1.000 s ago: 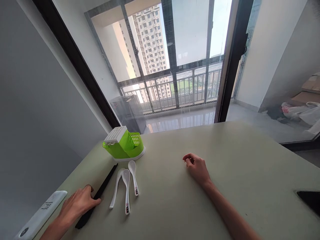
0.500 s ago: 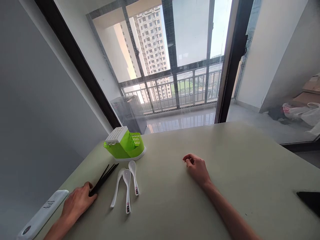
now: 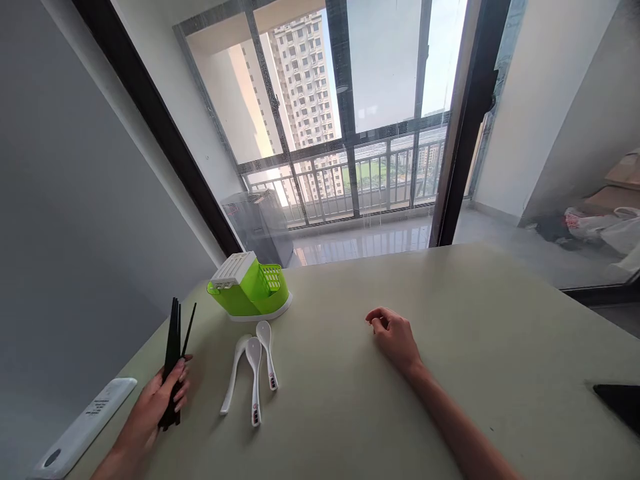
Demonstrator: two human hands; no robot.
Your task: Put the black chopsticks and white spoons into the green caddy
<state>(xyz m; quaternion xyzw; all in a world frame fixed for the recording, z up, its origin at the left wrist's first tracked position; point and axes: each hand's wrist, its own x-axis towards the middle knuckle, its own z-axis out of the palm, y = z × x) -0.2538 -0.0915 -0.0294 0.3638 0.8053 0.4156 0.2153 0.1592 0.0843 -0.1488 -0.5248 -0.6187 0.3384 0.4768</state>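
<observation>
My left hand [image 3: 163,400] is closed around a bundle of black chopsticks [image 3: 173,333], held up off the table. One chopstick leans out to the right of the others. Three white spoons [image 3: 254,377] lie side by side to the right of this hand, their bowls pointing away from me. Behind them stands a green and white utensil holder [image 3: 250,290] with a slatted white top and an open basket side. My right hand [image 3: 394,337] rests on the table with its fingers curled in and nothing visible in them.
A long white case [image 3: 87,427] with dark print lies along the left table edge. A dark flat object [image 3: 620,403] sits at the right edge of the pale green table [image 3: 325,400]. Beyond the far edge are a glass door and a railed balcony.
My left hand has picked the chopsticks up from the table and turned them more upright, tips pointing away. The right hand, spoons and holder have stayed where they were.
</observation>
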